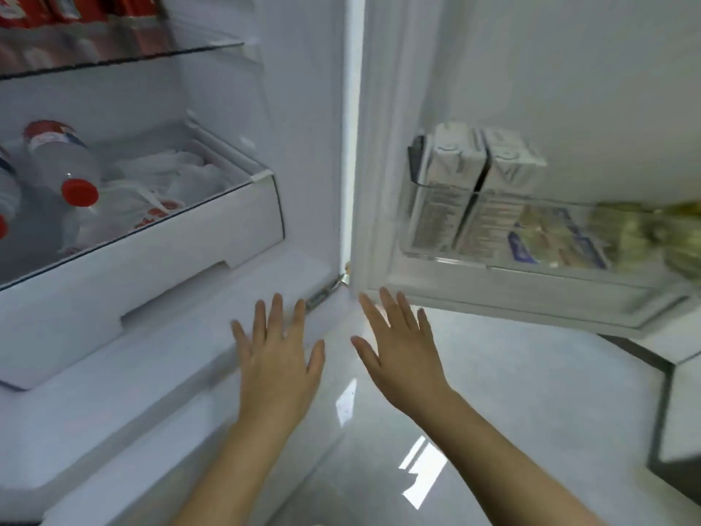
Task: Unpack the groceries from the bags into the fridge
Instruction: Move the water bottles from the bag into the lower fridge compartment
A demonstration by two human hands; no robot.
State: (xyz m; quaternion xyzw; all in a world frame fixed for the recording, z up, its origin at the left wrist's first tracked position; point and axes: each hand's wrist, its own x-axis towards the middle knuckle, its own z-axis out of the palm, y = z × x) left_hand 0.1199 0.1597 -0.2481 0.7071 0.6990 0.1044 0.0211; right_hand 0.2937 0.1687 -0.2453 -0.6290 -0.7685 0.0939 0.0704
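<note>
**A:** Where are the hands?

**B:** Low in front of the open white fridge (pixel 303 127). The left hand (pixel 277 358) and the right hand (pixel 402 354) are side by side and not touching. Both are backs up with fingers straight and spread, holding nothing.

**A:** And the groceries?

**B:** Inside. Up and left of the left hand, a white pull-out drawer (pixel 212 237) holds clear plastic bottles with red caps. One bottle (pixel 64 165) lies in full view, and a second bottle (pixel 5 191) is cut off by the frame edge. Beside them lie crumpled white plastic bags (pixel 163 176) with red print.

**A:** Can you read the print?

**B:** No, it's too blurred. The bottle labels show red, white and blue, and I can't read those either.

**A:** What's higher up?

**B:** Farther above the left hand, a glass shelf (pixel 113 60) carries red packages (pixel 57 9). I can't count them.

**A:** And the door side?

**B:** Up and right of the right hand, a clear plastic door bin (pixel 493 265) holds two white cartons, one (pixel 451 161) touching the other (pixel 508 161), both upright. Their small print is unreadable. Right of them are blue-and-yellow packets (pixel 550 237), then a blurred green item (pixel 652 233). Below the right hand is a glossy pale floor (pixel 531 411).
</note>
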